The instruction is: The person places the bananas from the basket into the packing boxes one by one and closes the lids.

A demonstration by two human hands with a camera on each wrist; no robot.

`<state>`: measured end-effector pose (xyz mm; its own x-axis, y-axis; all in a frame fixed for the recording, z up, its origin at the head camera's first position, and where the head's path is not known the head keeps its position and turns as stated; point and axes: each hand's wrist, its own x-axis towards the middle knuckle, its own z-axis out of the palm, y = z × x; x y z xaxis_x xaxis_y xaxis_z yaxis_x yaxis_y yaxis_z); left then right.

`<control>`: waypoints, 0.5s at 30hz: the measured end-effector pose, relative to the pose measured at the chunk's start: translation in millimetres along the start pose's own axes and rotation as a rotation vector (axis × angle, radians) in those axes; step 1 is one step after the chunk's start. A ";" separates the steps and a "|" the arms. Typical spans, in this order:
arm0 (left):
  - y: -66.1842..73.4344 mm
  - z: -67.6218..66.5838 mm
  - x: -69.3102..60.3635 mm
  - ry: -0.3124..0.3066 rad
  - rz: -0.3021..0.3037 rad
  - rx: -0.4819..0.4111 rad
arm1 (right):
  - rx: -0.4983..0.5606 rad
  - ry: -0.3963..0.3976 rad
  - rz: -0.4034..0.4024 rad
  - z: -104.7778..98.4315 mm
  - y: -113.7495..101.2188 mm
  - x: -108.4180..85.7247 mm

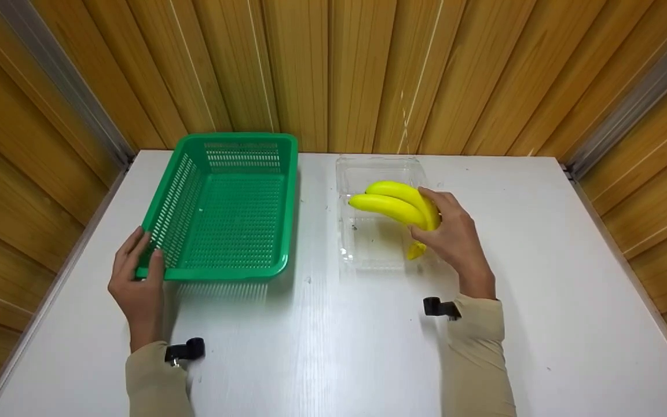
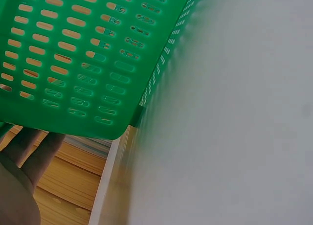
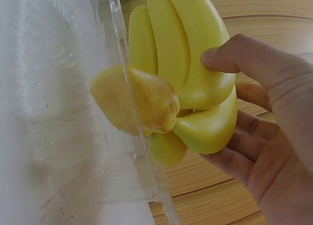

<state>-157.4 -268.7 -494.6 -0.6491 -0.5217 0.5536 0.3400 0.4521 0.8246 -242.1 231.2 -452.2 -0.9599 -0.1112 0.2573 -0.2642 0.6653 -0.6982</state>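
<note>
Left of the clear tray [image 1: 371,246], your left hand [image 1: 138,286] grips the green basket's [image 1: 290,220] near corner; over the tray, your right hand [image 1: 455,236] grips the yellow banana bunch [image 1: 388,207]. It probably handles light, firm, slightly slippery: hold its curved middle.

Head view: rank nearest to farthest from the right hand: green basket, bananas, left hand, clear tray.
1. Bananas: in the right hand
2. Clear tray: mostly left of that hand
3. Green basket: left of tray
4. Left hand: at basket's near-left corner

White tabletop [image 1: 322,341], wood-grain panelling [image 1: 356,75], grey corner strips [image 1: 640,98].
</note>
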 end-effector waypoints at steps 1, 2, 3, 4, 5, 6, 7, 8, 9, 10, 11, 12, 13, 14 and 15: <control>0.0 -0.1 0.0 -0.001 0.000 0.000 | 0.000 -0.002 0.002 0.1 0.3 0.0; 0.1 -0.2 -0.1 -0.001 -0.001 0.001 | 0.000 -0.004 0.003 0.2 0.6 0.0; 0.0 -0.3 -0.1 -0.003 -0.001 0.001 | 0.001 -0.007 0.006 0.4 0.8 -0.1; -0.1 -0.4 -0.1 -0.004 -0.001 0.002 | 0.001 -0.010 0.008 0.5 1.0 -0.2; -0.2 -0.4 -0.2 -0.005 -0.002 0.003 | 0.000 -0.014 0.010 0.5 1.4 -0.4; -0.2 -0.5 -0.2 -0.006 -0.004 0.004 | -0.001 -0.018 0.013 0.6 1.6 -0.6; -0.3 -0.5 -0.2 -0.007 -0.006 0.005 | 0.000 -0.021 0.016 0.7 1.9 -0.6; -0.4 -0.3 -0.1 -0.009 -0.009 0.006 | 0.000 -0.024 0.019 0.9 2.1 -0.4; -0.7 -0.4 0.0 -0.010 -0.010 0.007 | 0.000 -0.028 0.022 0.8 2.0 -0.6; -0.6 -0.5 -0.1 -0.010 -0.014 0.009 | 0.000 -0.032 0.026 0.9 2.2 -0.5; -0.5 -0.5 -0.2 -0.010 -0.018 0.010 | -0.001 -0.036 0.031 1.2 2.4 -0.3; -0.7 -0.4 -0.3 -0.009 -0.021 0.010 | 0.000 -0.039 0.035 1.3 2.6 -0.1; -0.9 -0.3 -0.4 -0.009 -0.024 0.010 | 0.001 -0.042 0.039 1.5 2.8 0.1; -1.1 -0.3 -0.3 -0.008 -0.026 0.010 | 0.002 -0.045 0.043 1.6 3.0 0.3; -1.4 -0.2 -0.3 -0.007 -0.026 0.010 | 0.004 -0.047 0.044 1.6 3.2 0.4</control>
<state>-157.6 -269.3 -495.9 -0.6623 -0.5287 0.5308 0.3160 0.4452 0.8378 -243.4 232.1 -455.4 -0.9739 -0.1167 0.1945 -0.2220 0.6676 -0.7107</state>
